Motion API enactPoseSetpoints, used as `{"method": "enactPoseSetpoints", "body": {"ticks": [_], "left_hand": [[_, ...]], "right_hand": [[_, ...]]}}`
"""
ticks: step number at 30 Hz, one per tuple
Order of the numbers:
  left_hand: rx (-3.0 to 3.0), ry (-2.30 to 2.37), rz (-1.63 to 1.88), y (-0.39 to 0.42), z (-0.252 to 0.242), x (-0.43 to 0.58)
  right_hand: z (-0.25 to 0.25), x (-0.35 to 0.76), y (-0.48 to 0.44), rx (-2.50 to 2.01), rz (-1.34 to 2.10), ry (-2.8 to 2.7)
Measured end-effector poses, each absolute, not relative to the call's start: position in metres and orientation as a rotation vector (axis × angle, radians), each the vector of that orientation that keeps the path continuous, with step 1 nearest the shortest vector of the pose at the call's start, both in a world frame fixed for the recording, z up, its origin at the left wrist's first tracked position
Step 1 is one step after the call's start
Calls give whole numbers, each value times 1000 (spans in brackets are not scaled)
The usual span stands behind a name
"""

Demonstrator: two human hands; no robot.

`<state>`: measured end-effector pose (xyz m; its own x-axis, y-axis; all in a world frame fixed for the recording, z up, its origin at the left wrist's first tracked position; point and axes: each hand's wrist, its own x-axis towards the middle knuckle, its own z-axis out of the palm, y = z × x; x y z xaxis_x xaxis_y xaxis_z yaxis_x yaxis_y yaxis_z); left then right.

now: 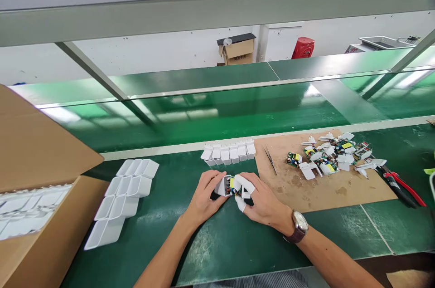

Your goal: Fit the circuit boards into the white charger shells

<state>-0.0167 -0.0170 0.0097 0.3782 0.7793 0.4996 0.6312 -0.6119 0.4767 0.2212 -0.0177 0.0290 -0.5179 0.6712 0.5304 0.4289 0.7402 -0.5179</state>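
Near the middle of the green bench, my left hand (204, 197) grips a small white plastic housing (222, 186) between thumb and fingers. My right hand (260, 199), with white covers on its thumb and a finger, holds a circuit board (233, 185) with a yellow part at the open side of that housing. Board and housing meet between my hands; how far the board sits inside cannot be made out. Behind my hands stands a row of white housings (234, 153). To the right, a pile of circuit boards with white parts (328, 156) lies on brown cardboard (292, 188).
Tweezers (271, 160) lie on the cardboard, and red-handled pliers (403, 188) are at its right edge. White open housings (117, 206) stand in rows on the left, beside a cardboard box (64, 229) with white parts inside. A metal frame bar (217, 0) crosses above the bench.
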Motion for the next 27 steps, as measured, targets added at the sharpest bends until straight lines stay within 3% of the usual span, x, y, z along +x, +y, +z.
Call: {"method": "enactPoseSetpoints", "body": {"ticks": [27], "left_hand": [[2436, 1199, 1073, -18, 13, -11]], "right_hand": [[26, 220, -18, -809, 460, -2210]]}}
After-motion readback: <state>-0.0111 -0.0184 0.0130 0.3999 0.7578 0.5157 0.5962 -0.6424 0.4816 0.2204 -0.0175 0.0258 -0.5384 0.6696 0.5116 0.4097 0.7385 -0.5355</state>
